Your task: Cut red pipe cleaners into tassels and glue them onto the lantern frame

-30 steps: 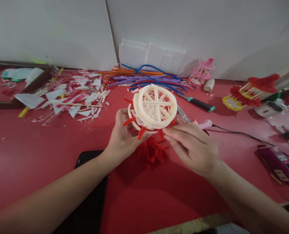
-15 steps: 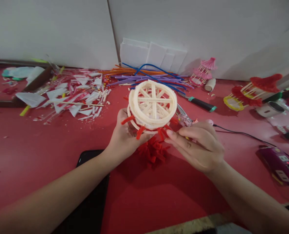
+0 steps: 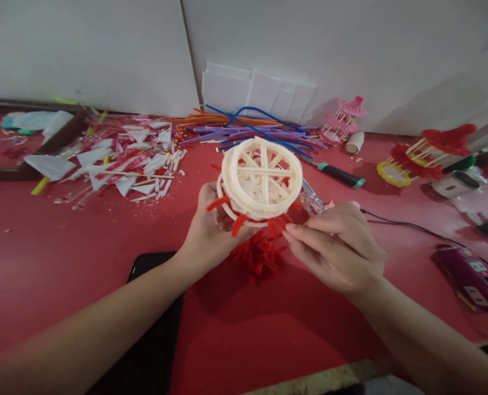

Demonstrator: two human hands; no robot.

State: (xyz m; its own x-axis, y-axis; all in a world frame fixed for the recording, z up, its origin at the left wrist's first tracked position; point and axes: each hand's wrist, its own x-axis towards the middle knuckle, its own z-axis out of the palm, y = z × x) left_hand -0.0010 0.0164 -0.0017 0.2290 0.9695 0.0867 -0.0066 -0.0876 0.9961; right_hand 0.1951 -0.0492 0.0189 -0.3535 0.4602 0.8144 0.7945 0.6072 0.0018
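My left hand (image 3: pixel 209 236) is closed round the lower left of a cream-coloured round frame (image 3: pixel 264 170), which has crossed spokes like a wheel and a second ring below. Short red fuzzy strips (image 3: pixel 239 224) stick out from between the rings. At the frame's lower right, the thumb and forefinger of my right hand (image 3: pixel 338 247) pinch the end of one red strip (image 3: pixel 283 221). Beneath the frame, a pile of cut red fuzzy strips (image 3: pixel 260 255) lies on the red table. Part of my left fingers is hidden behind the frame.
A black phone-like slab (image 3: pixel 153 323) lies under my left forearm. White and pink scraps (image 3: pixel 124 159) spread at the left. Coloured pipe cleaners (image 3: pixel 244 131) lie along the wall. Behind my right hand are a cutter (image 3: pixel 340 175), a cable (image 3: pixel 408 222) and small pagoda-like models (image 3: pixel 429 151).
The round frame has shifted slightly right and tilted a little in my left hand. My right hand has moved slightly right, with its fingertips still at the red strip.
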